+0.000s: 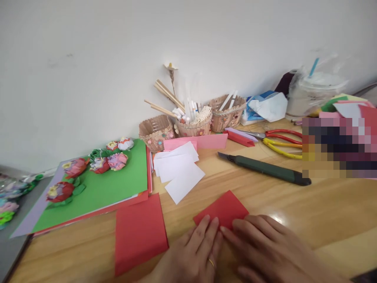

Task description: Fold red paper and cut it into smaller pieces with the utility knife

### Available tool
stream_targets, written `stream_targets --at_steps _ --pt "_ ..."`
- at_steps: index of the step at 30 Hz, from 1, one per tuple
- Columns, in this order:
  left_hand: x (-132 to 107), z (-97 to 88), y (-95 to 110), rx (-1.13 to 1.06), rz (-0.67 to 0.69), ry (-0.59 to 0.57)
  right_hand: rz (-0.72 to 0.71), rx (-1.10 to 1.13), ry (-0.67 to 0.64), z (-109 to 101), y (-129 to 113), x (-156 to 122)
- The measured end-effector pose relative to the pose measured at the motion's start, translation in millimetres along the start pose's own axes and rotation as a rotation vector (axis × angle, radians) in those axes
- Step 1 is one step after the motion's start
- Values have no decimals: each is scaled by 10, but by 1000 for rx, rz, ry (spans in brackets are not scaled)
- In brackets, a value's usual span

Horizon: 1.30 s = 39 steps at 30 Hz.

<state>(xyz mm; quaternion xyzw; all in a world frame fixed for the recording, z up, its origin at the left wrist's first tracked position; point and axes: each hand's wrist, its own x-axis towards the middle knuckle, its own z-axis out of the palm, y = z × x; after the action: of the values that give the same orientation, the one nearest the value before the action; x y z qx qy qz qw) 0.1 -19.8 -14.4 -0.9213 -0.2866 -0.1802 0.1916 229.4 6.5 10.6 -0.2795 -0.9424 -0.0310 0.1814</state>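
Note:
A small folded piece of red paper (225, 208) lies on the table right before me. The outstretched fingers of my left hand (196, 251) rest flat on its near left part; a gold-coloured ring is on one of them. My right hand (265, 245) is at the paper's near right side, somewhat blurred. Its fingers are apart and bent, with one fingertip pressed down at the near edge, close to the left fingertips. Both hands cover the paper's near edge. A larger red paper sheet (140, 234) lies to the left of my left hand.
White paper pieces (184, 179) and a dark green utility knife (265, 169) lie beyond the hands. Scissors (279, 143) are at the right. Decorated baskets (156, 131) line the wall. Paper flowers (100, 165) sit on green paper (118, 188). A drink cup (315, 94) stands far right.

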Motion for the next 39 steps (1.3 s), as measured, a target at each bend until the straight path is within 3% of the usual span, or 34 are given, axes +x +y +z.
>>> stream_targets --at_steps 3,10,14,18,22,28,31,35,39 --pt "-2 -51 -12 -21 0 -70 28 -43 -22 8 -15 -99" --pt "-81 -148 -105 -63 97 -185 189 -53 -62 9 207 -303" --pt "-202 -150 -122 -82 73 -262 246 -27 -90 3 195 -334" --pt "-270 -168 -148 -241 44 -385 269 -31 -70 -2 170 -340" --pt "-294 -202 -151 -353 -2 -361 250 -54 -64 -25 173 -334" --pt "-273 -355 -80 -333 -63 -351 239 -39 13 -83 123 -343" --pt "-166 -439 -100 -365 -92 -282 245 -56 81 -129 163 -359" --pt "189 -438 -257 -469 -73 -160 340 -131 182 -149 415 -299" --pt "540 -270 -398 -494 120 -280 424 -261 203 -10 735 -175"
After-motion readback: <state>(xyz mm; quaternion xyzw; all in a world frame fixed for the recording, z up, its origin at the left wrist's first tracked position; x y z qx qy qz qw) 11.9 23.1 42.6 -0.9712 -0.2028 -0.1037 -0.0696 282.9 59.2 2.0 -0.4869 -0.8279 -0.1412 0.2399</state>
